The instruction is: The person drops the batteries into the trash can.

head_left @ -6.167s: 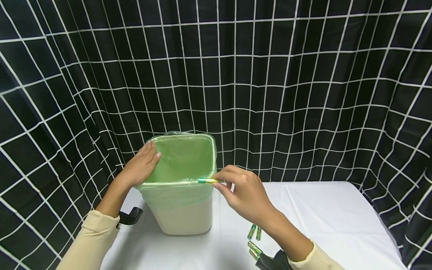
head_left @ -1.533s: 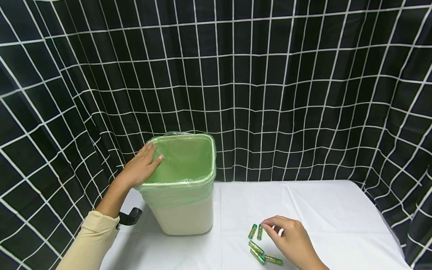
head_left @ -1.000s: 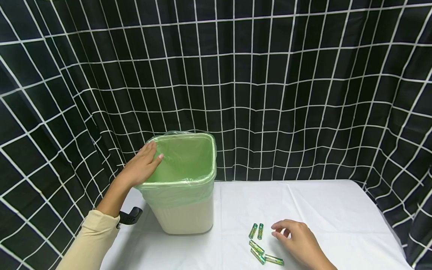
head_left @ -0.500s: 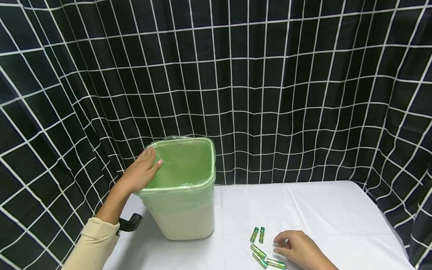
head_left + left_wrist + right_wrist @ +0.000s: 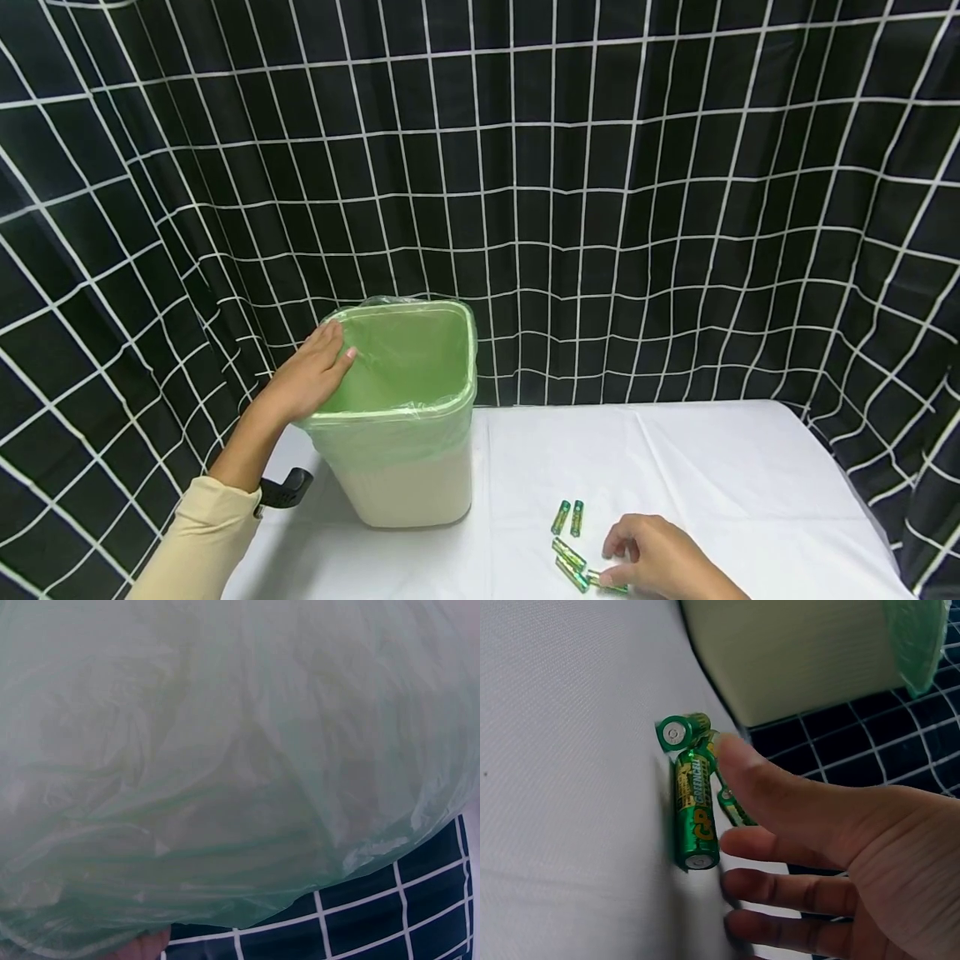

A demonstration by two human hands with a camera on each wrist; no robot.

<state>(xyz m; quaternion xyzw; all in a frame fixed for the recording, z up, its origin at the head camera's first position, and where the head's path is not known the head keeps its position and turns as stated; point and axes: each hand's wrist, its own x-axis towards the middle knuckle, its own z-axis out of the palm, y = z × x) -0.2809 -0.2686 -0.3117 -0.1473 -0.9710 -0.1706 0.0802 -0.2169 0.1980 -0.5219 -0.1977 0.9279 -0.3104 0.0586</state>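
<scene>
My left hand [image 5: 307, 375] rests on the left rim of a white bin [image 5: 412, 483] lined with a green plastic bag [image 5: 397, 442]. Its fingers lie straight along the edge, the thumb over the opening. In the left wrist view the bag [image 5: 240, 765] hides most of that hand. At the lower right of the head view, my right hand [image 5: 652, 554] is over the rightmost green battery [image 5: 595, 577], partly covering it. The right wrist view shows this battery [image 5: 694, 810] lying between thumb and fingers, with no grip around it visible. Two batteries [image 5: 568, 554] lie just left of it.
Two more green batteries [image 5: 577, 518] lie side by side farther back on the white tablecloth [image 5: 712, 467]. A black curtain with white grid lines [image 5: 570, 208] hangs behind and at both sides. A black device [image 5: 285, 489] is strapped to the left wrist.
Earlier my right hand held a battery at the bin's rim. It then was at the back batteries, drew off to the right, and has come down over the rightmost one. The left hand stays put.
</scene>
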